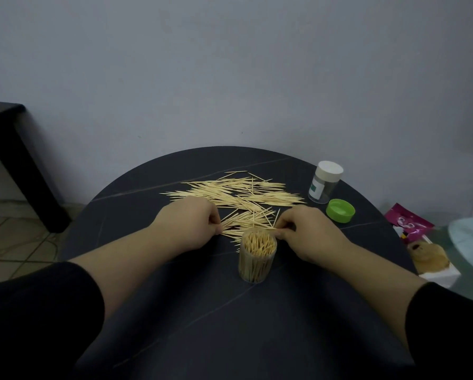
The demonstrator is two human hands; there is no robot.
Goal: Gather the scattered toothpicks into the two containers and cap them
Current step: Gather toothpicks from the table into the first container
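Left hand [189,225] and right hand [310,233] seemingly pinch toothpicks [246,219] behind open container [257,259].

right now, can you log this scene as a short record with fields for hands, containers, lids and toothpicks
open container: upright, uncapped, packed with toothpicks
second container: upright at far right, white lid on, contents unclear
green lid: loose on the table, beside the second container
toothpicks: many scattered beyond the open container
left hand: pinches the near bunch of toothpicks
right hand: pinches toothpicks beside the open container's rim
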